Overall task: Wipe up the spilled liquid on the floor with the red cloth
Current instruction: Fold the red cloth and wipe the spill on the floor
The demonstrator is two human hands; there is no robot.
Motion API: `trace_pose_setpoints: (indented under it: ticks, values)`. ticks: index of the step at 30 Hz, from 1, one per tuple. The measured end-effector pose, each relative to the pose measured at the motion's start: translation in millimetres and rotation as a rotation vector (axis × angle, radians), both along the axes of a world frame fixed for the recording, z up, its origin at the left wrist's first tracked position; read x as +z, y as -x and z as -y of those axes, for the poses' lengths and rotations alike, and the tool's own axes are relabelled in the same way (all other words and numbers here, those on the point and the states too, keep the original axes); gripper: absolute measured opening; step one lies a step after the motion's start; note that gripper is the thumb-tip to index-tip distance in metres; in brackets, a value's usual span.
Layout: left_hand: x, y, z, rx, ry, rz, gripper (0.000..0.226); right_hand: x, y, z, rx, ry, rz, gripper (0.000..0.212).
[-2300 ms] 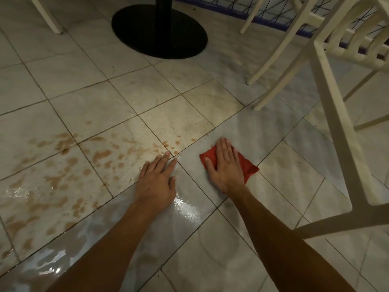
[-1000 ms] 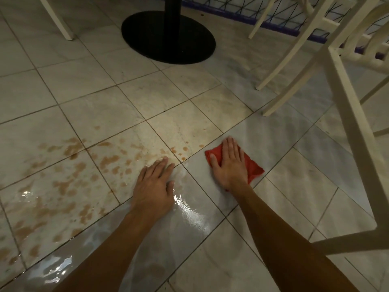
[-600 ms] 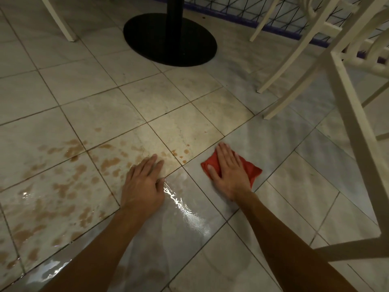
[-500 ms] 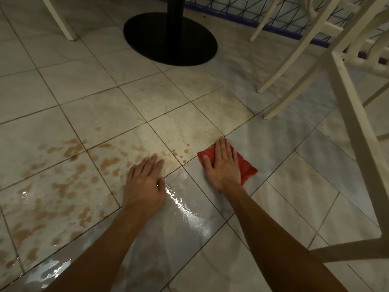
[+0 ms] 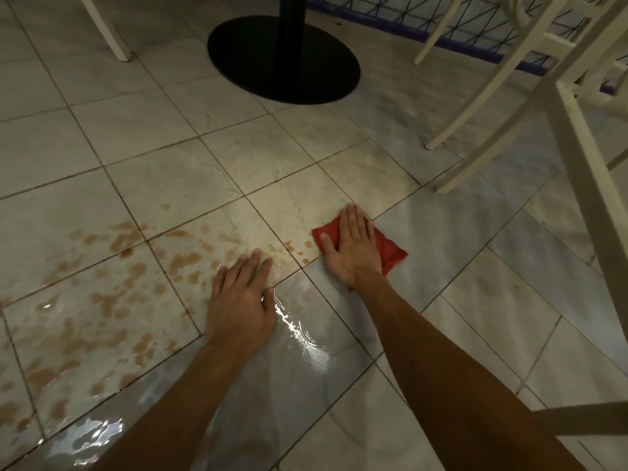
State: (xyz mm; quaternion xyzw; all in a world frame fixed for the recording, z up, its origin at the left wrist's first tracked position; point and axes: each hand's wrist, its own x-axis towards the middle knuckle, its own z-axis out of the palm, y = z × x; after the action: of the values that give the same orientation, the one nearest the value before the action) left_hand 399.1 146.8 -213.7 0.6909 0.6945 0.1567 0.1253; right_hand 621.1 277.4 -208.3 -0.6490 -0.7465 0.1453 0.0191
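Note:
A folded red cloth (image 5: 390, 251) lies flat on the tiled floor, and my right hand (image 5: 353, 248) presses down on it with fingers spread. Just left of the cloth sit a few brown drops (image 5: 299, 248). The main spill (image 5: 112, 300), brown blotches in a wet sheen, spreads over the tiles to the left and toward me. My left hand (image 5: 243, 300) rests palm down on the wet floor at the spill's right edge, holding nothing.
A black round table base (image 5: 283, 59) with its post stands ahead. White chair legs (image 5: 475, 110) and a chair frame (image 5: 591, 185) crowd the right side. Another white leg (image 5: 108, 32) is at the far left. A blue-edged mesh fence (image 5: 475, 39) runs along the back.
My right hand has slid the cloth forward and left, up to the brown drops. My left hand has stayed planted on the wet tile.

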Motion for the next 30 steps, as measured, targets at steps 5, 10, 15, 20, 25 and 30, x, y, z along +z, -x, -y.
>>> trace_pose_setpoints:
  ticks: [5,10,15,20,25,30]
  values:
    - [-2,6,0,-0.019,-0.006,-0.021,0.063,-2,-19,26,0.348,-0.065,-0.018,0.084]
    - [-3,6,1,-0.021,-0.012,-0.010,0.062,-2,-36,23,0.094,-0.051,0.017,0.084]
    - [-3,3,2,-0.003,-0.013,-0.004,0.061,-1,2,32,0.171,-0.062,-0.002,0.082]
    - [-5,12,8,-0.031,-0.016,-0.019,0.061,-1,-38,68,0.422,-0.086,-0.029,0.080]
    - [-3,11,16,0.000,-0.030,-0.014,0.060,-2,-15,47,0.070,-0.052,0.016,0.082]
    - [-1,16,19,-0.004,-0.018,-0.035,0.058,-3,16,69,0.358,-0.115,-0.045,0.076]
